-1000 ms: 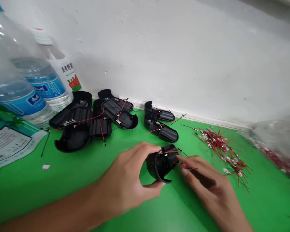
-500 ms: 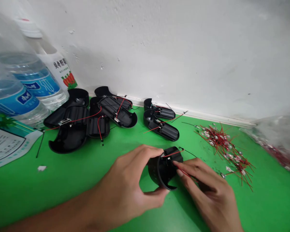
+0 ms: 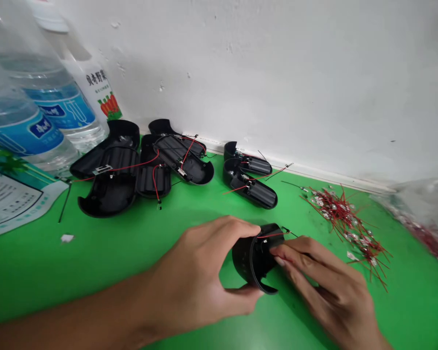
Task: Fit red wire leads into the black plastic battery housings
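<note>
My left hand (image 3: 208, 272) grips a black plastic housing (image 3: 245, 260) by its rounded end, thumb below and fingers on top. The housing is tilted with its open side toward my right hand. Inside it, a red lead (image 3: 268, 235) runs along the upper edge to a dark wire end at the far side. My right hand (image 3: 324, 282) is pinched at the housing's inside, thumb and fingertips together. The red wire it held half a second ago is now mostly hidden behind those fingers.
Several similar black housings with red and black wires (image 3: 109, 180) lie at the back left, and two more (image 3: 257, 192) near the wall. A pile of red wires with metal tabs (image 3: 339, 209) is at right, beside a plastic bag (image 3: 419, 209). Water bottles (image 3: 47, 121) and a packet (image 3: 18, 199) stand left.
The view has shifted a little, with the housing and both hands lower and further right in it. My right fingertips have closed in at the housing's inside, and the red wire shows less.
</note>
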### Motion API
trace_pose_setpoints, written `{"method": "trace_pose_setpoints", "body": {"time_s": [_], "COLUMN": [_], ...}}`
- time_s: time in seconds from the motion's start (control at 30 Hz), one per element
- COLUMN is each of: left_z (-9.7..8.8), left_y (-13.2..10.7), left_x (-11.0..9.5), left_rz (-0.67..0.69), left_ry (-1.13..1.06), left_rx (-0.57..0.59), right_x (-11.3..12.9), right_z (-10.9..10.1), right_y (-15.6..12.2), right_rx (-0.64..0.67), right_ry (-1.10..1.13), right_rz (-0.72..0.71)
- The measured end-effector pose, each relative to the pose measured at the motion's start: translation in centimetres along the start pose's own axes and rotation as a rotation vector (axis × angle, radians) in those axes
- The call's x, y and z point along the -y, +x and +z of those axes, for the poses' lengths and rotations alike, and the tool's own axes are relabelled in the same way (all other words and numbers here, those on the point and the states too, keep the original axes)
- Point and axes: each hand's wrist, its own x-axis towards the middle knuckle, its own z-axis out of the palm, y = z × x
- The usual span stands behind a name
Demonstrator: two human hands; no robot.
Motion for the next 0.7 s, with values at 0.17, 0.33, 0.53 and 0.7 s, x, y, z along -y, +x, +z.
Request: {"method": "trace_pose_setpoints", "body": {"time_s": [0.17,0.33,0.53,0.7], "left_z": [-0.2,-0.2,0.2,0.3], "left_y": [0.2,0.2,0.0,-0.3], "left_x": [0.1,-0.1,-0.1,0.4], "left_rz": [0.029,0.022,-0.003,-0.024], "left_ry": [-0.022,0.004,0.000,-0.020], "left_rx": [0.024,0.022,0.006,0.011], "right_x": [0.2,0.2,0.7,0.8], "right_z": [0.1,0.2,0.7,0.8], "right_y": [0.0,0.1,0.6,1.0], "right_rx": [0.001,-0.014,-0.142,-0.159], "right_ry": [0.002,0.001,0.056,0.092], "right_rz": [0.003,0.017,0.092,0.133]}}
